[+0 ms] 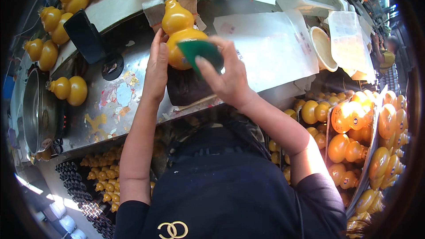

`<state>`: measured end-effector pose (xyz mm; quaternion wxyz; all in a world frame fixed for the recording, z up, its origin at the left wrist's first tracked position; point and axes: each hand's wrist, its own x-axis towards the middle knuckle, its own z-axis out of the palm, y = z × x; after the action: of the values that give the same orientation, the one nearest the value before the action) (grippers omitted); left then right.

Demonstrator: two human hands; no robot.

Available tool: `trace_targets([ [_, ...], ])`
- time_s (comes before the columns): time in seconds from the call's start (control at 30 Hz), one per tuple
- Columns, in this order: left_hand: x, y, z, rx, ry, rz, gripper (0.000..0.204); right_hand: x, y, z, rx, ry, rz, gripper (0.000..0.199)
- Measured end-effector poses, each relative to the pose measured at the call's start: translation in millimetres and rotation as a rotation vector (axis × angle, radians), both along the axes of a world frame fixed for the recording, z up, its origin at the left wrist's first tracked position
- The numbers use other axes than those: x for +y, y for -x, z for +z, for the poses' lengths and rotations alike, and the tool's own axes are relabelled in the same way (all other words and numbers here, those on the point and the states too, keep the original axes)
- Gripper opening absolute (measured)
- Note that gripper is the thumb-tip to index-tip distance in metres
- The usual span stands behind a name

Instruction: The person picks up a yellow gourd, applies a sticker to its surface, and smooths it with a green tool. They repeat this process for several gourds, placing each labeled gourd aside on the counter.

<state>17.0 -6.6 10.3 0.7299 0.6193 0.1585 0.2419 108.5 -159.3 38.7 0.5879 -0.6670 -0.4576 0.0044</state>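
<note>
Over metal bench [128, 57] | glossy gourd bottle [178, 22] | right hand [228, 71]: green sheet [192, 53]

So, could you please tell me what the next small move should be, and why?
I would probably draw the green scraper-like sheet lightly across the lower bulb of the yellow gourd-shaped bottle, with the left hand steadying it: the right hand holds the sheet over that bulb, and the left hand is at the bottle's left side.
</note>
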Motion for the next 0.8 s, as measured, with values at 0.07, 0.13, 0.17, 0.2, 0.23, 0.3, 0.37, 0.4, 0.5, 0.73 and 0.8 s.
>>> trace_targets([
  [0.07,-4.7,-4.1,-0.3,0.042,-0.124,0.026,0.07,4.3,-8.9,7.5,0.086,0.127,-0.05,0.043],
  [0.13,-7.0,-6.9,-2.5,0.059,-0.2,0.027,0.073,5.6,-15.6,-0.8,0.109,0.135,-0.066,0.042],
  [0.17,-7.6,-5.8,-4.4,0.068,-0.222,0.025,0.075,3.8,-17.0,-3.6,0.109,0.131,-0.069,0.042],
  [0.2,-7.2,-4.8,-5.3,0.07,-0.235,0.019,0.077,1.7,-17.0,-7.1,0.109,0.131,-0.071,0.042],
  [0.23,-6.2,-4.9,-5.9,0.071,-0.242,0.019,0.079,0.7,-16.6,-10.6,0.132,0.126,-0.081,0.042],
  [0.3,-6.8,-3.9,-6.7,0.068,-0.221,0.021,0.083,-0.5,-16.4,-15.7,0.175,0.112,-0.104,0.041],
  [0.37,-8.9,-5.5,-5.4,0.043,-0.207,0.01,0.082,-3.0,-18.7,-17.7,0.198,0.102,-0.117,0.04],
  [0.4,-9.6,-6.0,-4.2,0.029,-0.2,0.008,0.082,-4.3,-20.0,-17.2,0.207,0.096,-0.122,0.039],
  [0.5,-8.6,-5.1,-4.0,0.027,-0.204,0.007,0.081,-6.3,-22.5,-13.1,0.143,0.121,-0.162,0.039],
  [0.73,-10.1,-7.8,-3.2,0.021,-0.163,0.026,0.077,-8.1,-32.1,-4.0,0.118,0.118,-0.123,0.038],
  [0.8,-10.1,-7.6,-2.2,0.019,-0.158,0.036,0.076,-6.1,-37.7,7.7,0.122,0.111,-0.106,0.037],
])
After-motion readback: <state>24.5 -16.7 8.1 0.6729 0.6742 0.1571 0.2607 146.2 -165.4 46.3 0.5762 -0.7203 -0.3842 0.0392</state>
